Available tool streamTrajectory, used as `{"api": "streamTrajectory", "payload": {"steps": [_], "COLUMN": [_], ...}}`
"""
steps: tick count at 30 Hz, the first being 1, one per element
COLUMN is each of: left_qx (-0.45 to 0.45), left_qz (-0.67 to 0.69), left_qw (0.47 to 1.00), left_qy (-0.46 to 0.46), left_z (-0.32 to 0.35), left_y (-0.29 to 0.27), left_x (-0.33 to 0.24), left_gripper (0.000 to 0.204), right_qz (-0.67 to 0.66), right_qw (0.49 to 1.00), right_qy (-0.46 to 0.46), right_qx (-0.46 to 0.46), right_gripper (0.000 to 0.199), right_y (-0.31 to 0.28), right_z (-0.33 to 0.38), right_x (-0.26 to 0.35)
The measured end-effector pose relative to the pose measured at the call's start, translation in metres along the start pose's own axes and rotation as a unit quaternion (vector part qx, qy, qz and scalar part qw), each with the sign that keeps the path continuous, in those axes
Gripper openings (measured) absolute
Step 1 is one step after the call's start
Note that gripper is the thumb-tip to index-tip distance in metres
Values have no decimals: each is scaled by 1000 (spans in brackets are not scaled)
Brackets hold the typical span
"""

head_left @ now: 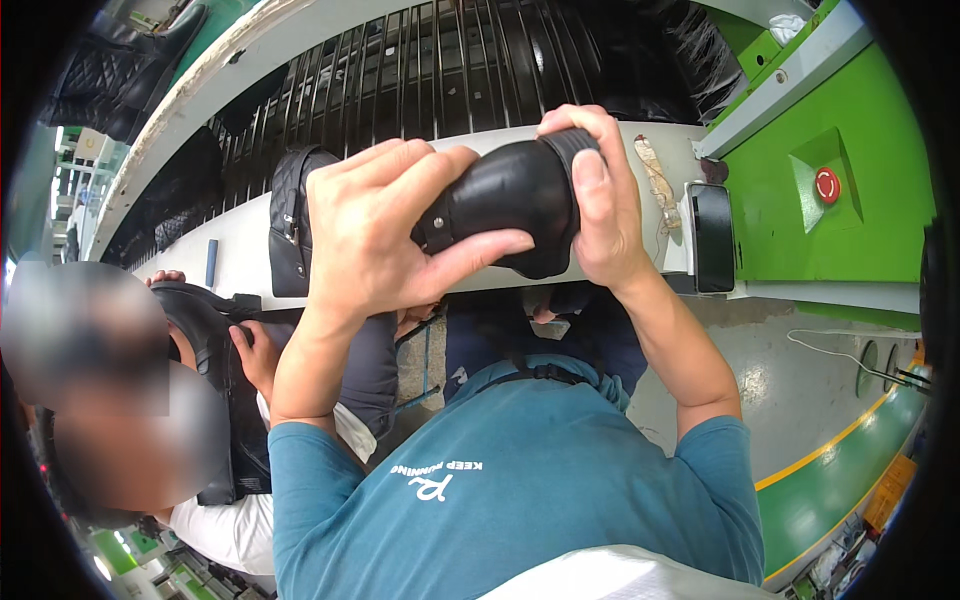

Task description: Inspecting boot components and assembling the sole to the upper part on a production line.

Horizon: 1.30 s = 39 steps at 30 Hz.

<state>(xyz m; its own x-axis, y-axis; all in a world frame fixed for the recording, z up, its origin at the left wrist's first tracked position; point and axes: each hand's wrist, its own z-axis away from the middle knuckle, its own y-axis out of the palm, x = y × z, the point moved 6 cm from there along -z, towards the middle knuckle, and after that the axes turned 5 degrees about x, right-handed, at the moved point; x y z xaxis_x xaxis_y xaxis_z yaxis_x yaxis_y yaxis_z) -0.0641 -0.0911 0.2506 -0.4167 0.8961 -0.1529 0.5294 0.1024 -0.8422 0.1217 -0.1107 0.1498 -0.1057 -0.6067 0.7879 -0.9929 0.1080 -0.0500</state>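
Note:
Between my two hands is a black leather boot (505, 195), tilted above the white bench edge, with a studded strap around its ankle. My left hand (365, 225) wraps the ankle, thumb lying along the near side and fingers over the far side. The sole end is gripped by my right hand (605, 205), its thumb against the dark sole and its fingers around the far edge. Beyond my left wrist shows a black quilted piece with a buckled strap (290, 225); my hand hides whether it joins this boot.
A conveyor of metal rods (430, 70) runs behind the white ledge (235, 240), carrying dark boots. To the right are a phone-like black device (712, 238) and a green panel with a red button (827, 186). At left, close by, a co-worker's hand (258, 355) holds another black boot (195, 310).

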Motion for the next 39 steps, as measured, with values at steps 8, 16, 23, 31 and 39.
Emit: {"api": "streamTrajectory", "payload": {"steps": [8, 16, 23, 31, 39], "left_qx": [-5, 28, 54, -67, -46], "left_qz": [-19, -21, 70, 128, 177], "left_qw": [999, 998, 996, 963, 965], "left_qy": [50, 54, -24, -228, -191], "left_z": [21, 23, 49, 164, 154], "left_y": [0, -3, 35, 132, 118], "left_x": [-35, -45, 20, 39, 3], "left_gripper": [68, 68, 60, 59, 38], "right_qz": [76, 71, 272, 362, 371], "right_qw": [987, 980, 943, 904, 897], "right_qy": [-144, -182, -189, -100, -148], "right_qx": [17, -26, 36, 206, 192], "right_gripper": [38, 39, 84, 68, 38], "right_y": [-7, -15, 17, -34, -9], "right_z": [35, 46, 37, 77, 104], "right_x": [22, 34, 43, -20, -9]}}
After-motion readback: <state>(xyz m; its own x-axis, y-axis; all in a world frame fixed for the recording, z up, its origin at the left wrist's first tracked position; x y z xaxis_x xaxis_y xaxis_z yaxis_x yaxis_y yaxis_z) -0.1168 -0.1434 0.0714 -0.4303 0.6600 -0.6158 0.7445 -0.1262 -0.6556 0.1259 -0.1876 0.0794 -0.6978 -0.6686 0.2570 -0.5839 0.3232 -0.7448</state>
